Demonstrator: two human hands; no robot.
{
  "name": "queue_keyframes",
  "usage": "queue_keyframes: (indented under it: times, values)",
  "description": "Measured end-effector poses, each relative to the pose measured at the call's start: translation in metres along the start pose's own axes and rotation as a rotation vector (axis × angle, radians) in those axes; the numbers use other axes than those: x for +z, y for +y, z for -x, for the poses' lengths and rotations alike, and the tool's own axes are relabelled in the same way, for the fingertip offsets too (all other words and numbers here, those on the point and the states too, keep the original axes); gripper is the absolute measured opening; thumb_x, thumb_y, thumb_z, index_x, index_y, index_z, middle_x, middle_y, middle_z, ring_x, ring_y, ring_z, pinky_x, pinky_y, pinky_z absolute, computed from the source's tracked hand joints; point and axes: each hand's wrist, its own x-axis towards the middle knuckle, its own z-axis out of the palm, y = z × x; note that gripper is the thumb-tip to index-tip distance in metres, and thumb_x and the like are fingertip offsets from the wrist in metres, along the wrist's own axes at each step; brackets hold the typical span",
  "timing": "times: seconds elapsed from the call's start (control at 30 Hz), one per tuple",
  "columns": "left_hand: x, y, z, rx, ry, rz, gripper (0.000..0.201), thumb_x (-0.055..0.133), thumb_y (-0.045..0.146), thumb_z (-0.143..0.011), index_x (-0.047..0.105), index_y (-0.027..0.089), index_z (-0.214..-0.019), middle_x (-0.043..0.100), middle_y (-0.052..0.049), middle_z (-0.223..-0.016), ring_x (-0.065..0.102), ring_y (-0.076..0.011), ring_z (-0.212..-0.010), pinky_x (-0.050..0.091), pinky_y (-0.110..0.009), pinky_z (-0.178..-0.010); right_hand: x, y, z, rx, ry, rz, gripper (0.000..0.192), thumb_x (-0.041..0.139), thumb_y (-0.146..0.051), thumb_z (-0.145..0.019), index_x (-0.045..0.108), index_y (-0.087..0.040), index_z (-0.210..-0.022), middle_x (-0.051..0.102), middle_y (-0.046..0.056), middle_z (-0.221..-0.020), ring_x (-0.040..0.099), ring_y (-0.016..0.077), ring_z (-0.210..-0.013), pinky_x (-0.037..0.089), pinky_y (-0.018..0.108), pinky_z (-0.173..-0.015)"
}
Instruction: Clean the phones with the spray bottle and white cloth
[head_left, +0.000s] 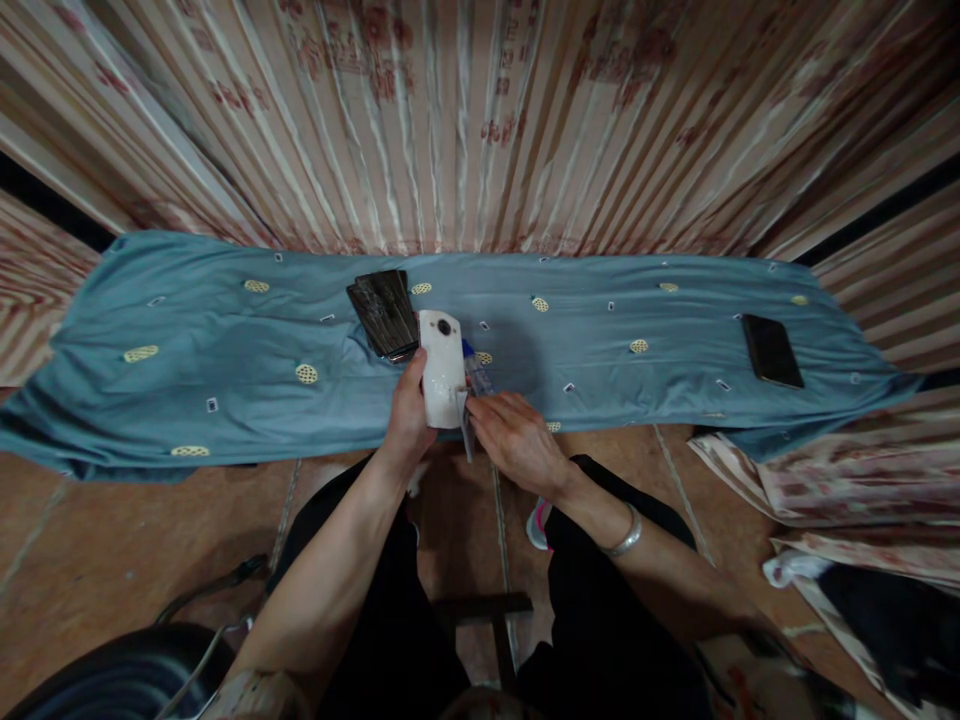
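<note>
Head view: left hand [410, 402] curls around the white phone [442, 362] by the six-o'clock edge of the cloth [225, 350], apparently steadying it while the right hand's [519, 437] closed fingertips pinch a pale strip [466, 430] at its five-o'clock corner.

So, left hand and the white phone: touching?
Touching. The head view shows the left hand gripping the white phone along its edge.
</note>
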Motion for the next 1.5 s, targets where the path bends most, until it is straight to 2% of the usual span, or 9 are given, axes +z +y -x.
queue_keyframes:
  times: [0.2,0.4,0.57,0.7,0.87,1.03,1.3,1.5]
  values:
    - [0.002,0.002,-0.001,0.023,0.006,0.005,0.033,0.061,0.049,-0.088,0.068,0.017,-0.091,0.072,-0.004,-0.066,0.076,-0.0258,-0.076,0.06,-0.034,-0.072,-0.001,-0.001,0.001,-0.002,-0.011,-0.015,0.029,0.043,-0.014,-0.104,0.064,-0.013,-0.124,0.075,0.012,-0.102,0.067,0.0237,-0.09,0.051,0.04,-0.082]
    - [0.003,0.004,0.0,0.013,-0.011,0.012,0.041,0.053,0.054,-0.092,0.069,0.016,-0.087,0.07,-0.005,-0.062,0.075,-0.0258,-0.072,0.059,-0.034,-0.07,-0.003,-0.003,-0.001,-0.032,0.025,0.024,0.027,0.042,-0.015,-0.105,0.067,-0.013,-0.117,0.076,0.01,-0.098,0.065,0.0217,-0.086,0.05,0.037,-0.079]
    - [-0.001,0.002,-0.003,0.021,0.005,0.003,0.043,0.056,0.057,-0.089,0.07,0.016,-0.091,0.073,-0.006,-0.071,0.072,-0.0229,-0.066,0.058,-0.035,-0.069,-0.004,-0.008,-0.002,-0.035,0.014,0.001,0.026,0.044,-0.016,-0.105,0.068,-0.016,-0.114,0.074,0.009,-0.094,0.065,0.0213,-0.086,0.049,0.037,-0.079]
    - [-0.001,0.001,-0.004,-0.001,0.009,0.02,0.043,0.055,0.054,-0.091,0.071,0.015,-0.097,0.075,-0.006,-0.076,0.073,-0.0225,-0.07,0.058,-0.034,-0.07,-0.005,-0.01,-0.004,-0.053,0.026,-0.004,0.025,0.044,-0.014,-0.104,0.067,-0.016,-0.113,0.073,0.009,-0.093,0.065,0.0212,-0.085,0.049,0.037,-0.078]
    - [0.002,0.002,-0.001,-0.016,0.015,0.015,0.044,0.05,0.054,-0.094,0.071,0.015,-0.094,0.073,-0.006,-0.068,0.075,-0.0244,-0.074,0.058,-0.032,-0.068,-0.007,-0.011,-0.006,-0.083,0.043,0.022,0.025,0.044,-0.012,-0.103,0.066,-0.016,-0.114,0.074,0.008,-0.094,0.063,0.0205,-0.085,0.048,0.036,-0.079]
    - [0.007,0.001,0.002,-0.01,-0.013,0.01,0.045,0.055,0.057,-0.091,0.07,0.016,-0.092,0.077,-0.009,-0.078,0.076,-0.028,-0.084,0.058,-0.035,-0.073,-0.009,-0.013,-0.009,-0.106,0.053,0.053,0.025,0.044,-0.011,-0.103,0.066,-0.015,-0.114,0.074,0.008,-0.094,0.062,0.0206,-0.083,0.048,0.036,-0.078]
    - [0.014,-0.002,0.005,-0.048,0.028,0.068,0.039,0.045,0.044,-0.098,0.069,0.014,-0.09,0.077,-0.008,-0.08,0.076,-0.025,-0.089,0.058,-0.032,-0.076,-0.011,-0.015,-0.013,-0.126,0.07,0.037,0.026,0.045,-0.011,-0.103,0.066,-0.015,-0.119,0.072,0.007,-0.095,0.062,0.0203,-0.086,0.048,0.035,-0.08]
    - [0.011,-0.003,0.004,-0.058,-0.007,0.082,0.038,0.051,0.048,-0.095,0.069,0.014,-0.089,0.078,-0.008,-0.085,0.075,-0.0255,-0.091,0.058,-0.033,-0.079,-0.006,-0.018,-0.014,-0.147,0.155,0.056,0.024,0.046,-0.011,-0.103,0.066,-0.013,-0.117,0.074,0.008,-0.097,0.062,0.0192,-0.086,0.05,0.035,-0.078]
